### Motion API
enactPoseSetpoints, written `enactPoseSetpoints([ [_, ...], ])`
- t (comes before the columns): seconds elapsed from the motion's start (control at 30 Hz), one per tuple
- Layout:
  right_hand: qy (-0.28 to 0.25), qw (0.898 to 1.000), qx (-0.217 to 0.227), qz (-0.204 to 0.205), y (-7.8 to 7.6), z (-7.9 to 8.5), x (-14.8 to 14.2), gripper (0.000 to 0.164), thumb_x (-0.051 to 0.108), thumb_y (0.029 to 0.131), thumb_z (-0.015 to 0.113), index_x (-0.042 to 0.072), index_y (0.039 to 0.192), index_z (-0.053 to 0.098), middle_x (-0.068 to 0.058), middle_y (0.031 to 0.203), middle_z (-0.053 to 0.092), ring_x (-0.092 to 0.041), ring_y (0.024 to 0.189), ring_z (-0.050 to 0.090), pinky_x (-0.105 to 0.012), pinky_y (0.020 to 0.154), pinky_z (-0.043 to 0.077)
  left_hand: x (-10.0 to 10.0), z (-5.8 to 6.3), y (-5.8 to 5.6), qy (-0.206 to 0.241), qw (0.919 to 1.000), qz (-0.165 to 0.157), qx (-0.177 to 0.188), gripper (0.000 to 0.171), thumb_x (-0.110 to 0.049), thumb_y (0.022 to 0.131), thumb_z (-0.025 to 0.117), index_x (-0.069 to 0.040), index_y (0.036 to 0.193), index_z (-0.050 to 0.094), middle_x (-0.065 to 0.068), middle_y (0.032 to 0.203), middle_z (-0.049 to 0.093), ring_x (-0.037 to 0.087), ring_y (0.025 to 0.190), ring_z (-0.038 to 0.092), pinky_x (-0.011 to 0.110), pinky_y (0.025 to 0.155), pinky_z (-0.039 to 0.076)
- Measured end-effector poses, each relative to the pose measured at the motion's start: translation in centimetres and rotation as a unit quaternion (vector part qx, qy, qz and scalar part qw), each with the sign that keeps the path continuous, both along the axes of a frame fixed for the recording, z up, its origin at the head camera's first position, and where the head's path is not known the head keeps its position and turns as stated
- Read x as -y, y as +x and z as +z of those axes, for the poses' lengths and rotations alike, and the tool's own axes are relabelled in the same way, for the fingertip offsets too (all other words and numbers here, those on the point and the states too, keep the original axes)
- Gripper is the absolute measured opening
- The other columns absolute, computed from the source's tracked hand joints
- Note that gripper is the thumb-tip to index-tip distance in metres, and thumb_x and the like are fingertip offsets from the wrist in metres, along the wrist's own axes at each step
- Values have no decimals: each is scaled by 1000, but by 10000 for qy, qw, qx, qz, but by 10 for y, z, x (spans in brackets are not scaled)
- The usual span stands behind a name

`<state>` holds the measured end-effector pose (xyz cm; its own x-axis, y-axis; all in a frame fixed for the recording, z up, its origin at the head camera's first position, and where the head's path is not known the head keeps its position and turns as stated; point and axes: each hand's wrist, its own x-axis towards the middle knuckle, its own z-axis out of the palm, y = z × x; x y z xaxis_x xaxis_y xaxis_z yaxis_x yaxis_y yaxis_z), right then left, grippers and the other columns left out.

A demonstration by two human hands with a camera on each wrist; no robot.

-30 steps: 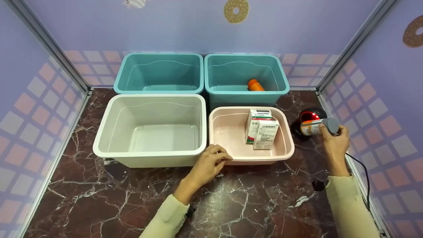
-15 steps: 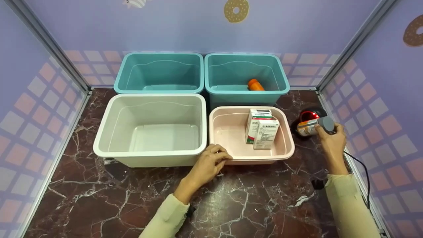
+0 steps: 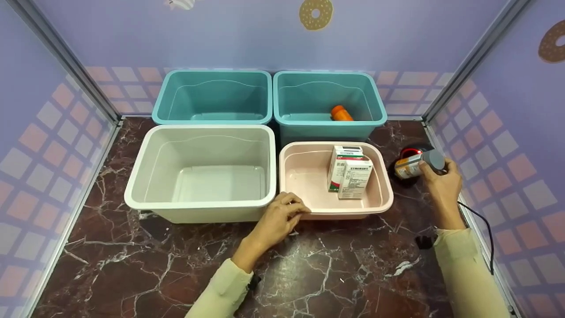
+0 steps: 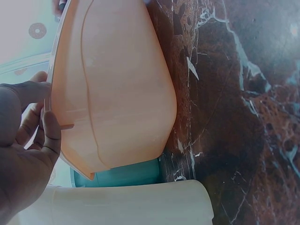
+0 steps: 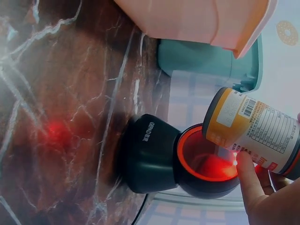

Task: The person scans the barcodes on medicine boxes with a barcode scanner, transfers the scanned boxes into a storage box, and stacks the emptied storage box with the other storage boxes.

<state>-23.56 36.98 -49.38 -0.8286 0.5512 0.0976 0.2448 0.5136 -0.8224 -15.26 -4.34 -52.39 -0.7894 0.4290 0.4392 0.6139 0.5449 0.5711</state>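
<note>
My right hand (image 3: 442, 182) grips a supplement bottle (image 3: 408, 166) with a grey cap and an orange-and-white label. It holds the bottle tilted, in front of a black barcode scanner (image 5: 151, 154) with a glowing red ring. In the right wrist view, a printed barcode and a table of text show on the label, close beside the lit opening. My left hand (image 3: 278, 217) pinches the front rim of the pink bin (image 4: 119, 79) near its left corner. Inside that bin stand two white medicine boxes (image 3: 355, 179), one partly hiding the other.
A white bin (image 3: 201, 205) stands left of the pink one. Behind are two teal bins, the left (image 3: 212, 123) and the right (image 3: 329, 123), which contains an orange bottle (image 3: 341, 113). A black cable (image 3: 489, 229) runs along the right wall. The tabletop (image 3: 326, 274) is dark marble.
My right hand has moved slightly left and up with the bottle, tilting it so its cap end is higher. The left hand stays on the pink rim.
</note>
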Motion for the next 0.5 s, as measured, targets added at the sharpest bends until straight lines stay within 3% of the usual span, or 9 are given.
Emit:
enactPoseSetpoints([
  [0.5, -56, 9992, -334, 228, -12, 22, 15, 55, 38, 84, 73, 6, 126, 59, -1, 113, 62, -2, 94, 56, -14, 84, 41, 0, 1, 1, 62, 9999, 11, 106, 16, -6, 88, 72, -16, 99, 78, -2, 100, 66, 18, 100, 57, 29, 90, 52],
])
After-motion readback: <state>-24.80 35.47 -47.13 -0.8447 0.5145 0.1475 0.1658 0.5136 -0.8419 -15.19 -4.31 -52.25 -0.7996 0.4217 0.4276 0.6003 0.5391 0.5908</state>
